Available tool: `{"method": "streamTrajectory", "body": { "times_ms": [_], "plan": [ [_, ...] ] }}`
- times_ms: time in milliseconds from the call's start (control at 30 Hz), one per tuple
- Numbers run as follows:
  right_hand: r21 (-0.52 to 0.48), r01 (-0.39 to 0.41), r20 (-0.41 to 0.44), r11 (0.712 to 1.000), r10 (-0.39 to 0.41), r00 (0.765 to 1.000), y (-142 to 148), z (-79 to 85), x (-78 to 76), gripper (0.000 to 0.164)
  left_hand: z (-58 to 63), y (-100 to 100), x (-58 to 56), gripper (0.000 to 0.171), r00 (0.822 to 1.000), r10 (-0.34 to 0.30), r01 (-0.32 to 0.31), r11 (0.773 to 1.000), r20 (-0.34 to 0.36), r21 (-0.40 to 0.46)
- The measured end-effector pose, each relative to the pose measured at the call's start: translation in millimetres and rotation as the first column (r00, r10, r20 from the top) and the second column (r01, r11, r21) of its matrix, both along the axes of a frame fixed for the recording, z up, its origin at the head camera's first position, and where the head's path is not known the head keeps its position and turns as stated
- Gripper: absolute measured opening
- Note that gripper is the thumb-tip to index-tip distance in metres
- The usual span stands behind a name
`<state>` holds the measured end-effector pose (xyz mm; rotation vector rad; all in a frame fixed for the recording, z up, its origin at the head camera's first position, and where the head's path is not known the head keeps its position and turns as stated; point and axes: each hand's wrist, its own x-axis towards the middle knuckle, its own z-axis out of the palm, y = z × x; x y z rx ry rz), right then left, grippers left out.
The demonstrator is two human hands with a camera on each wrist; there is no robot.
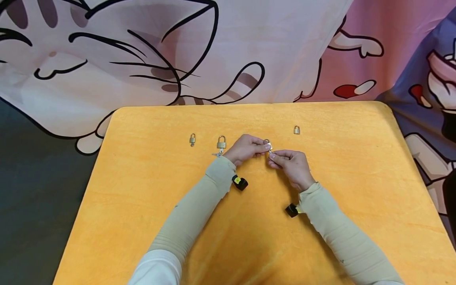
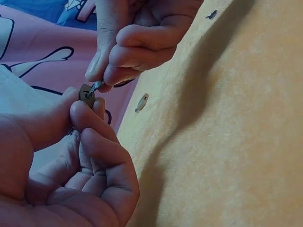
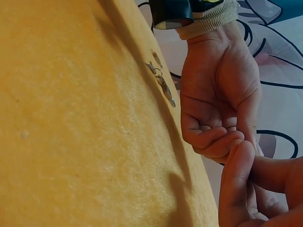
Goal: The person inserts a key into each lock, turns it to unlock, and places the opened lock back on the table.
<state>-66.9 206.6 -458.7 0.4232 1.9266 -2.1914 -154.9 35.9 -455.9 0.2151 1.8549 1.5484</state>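
Between the thumb and forefinger of my left hand (image 1: 248,149) is a small brass padlock (image 2: 85,96), pinched with its keyhole side toward my right hand. My right hand (image 1: 293,165) pinches a small silver key (image 2: 96,87) by its head, and the key's tip is at the keyhole. Both hands are raised over the far middle of the table, fingertips close together. In the right wrist view, the fingers hide the padlock and key.
On the yellow table (image 1: 142,206) to the left lie a small padlock (image 1: 192,139) and a larger padlock (image 1: 221,144) with keys (image 1: 217,154) attached. Another small padlock (image 1: 297,130) lies at the back right. A small dark metal piece (image 2: 212,14) is beyond my right hand. A cartoon-print cloth (image 1: 285,47) hangs behind.
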Motion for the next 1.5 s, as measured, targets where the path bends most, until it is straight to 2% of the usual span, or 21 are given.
{"method": "streamTrajectory", "body": {
  "times_ms": [300,567,667,900,1133,1367,1500],
  "plan": [
    [0.008,0.023,0.010,1.000,-0.023,1.000,-1.5,0.8,1.1,0.033,-3.0,3.8,3.2,0.028,1.000,0.020,-0.020,1.000,-0.001,0.007],
    [0.059,0.049,-0.013,0.997,-0.048,0.999,-3.0,4.0,-0.6,0.033,-4.2,4.6,3.8,0.027,0.996,0.041,-0.047,0.996,0.084,0.069],
    [0.060,0.047,-0.019,0.997,-0.046,0.999,-3.1,4.5,-1.6,0.033,-2.6,4.0,2.3,0.027,0.997,0.039,-0.044,0.997,0.067,0.068],
    [-0.011,0.062,-0.009,0.998,-0.062,0.998,-3.7,3.1,-2.8,0.035,1.3,4.3,-0.8,0.028,1.000,-0.004,0.003,0.999,0.019,0.042],
    [-0.041,0.064,-0.005,0.997,-0.064,0.998,-4.6,3.7,-3.1,0.034,-1.3,7.3,-0.3,0.030,0.999,0.031,-0.033,0.996,0.031,0.081],
    [-0.073,0.025,-0.007,0.997,-0.026,1.000,-4.2,4.1,-2.7,0.035,-2.5,8.8,1.8,0.028,0.998,0.067,-0.068,0.995,0.021,0.078],
    [-0.074,0.030,-0.003,0.997,-0.031,1.000,-5.4,6.7,-2.5,0.035,-1.8,9.9,4.5,0.029,0.996,0.086,-0.087,0.993,0.011,0.082]
  ]
}}
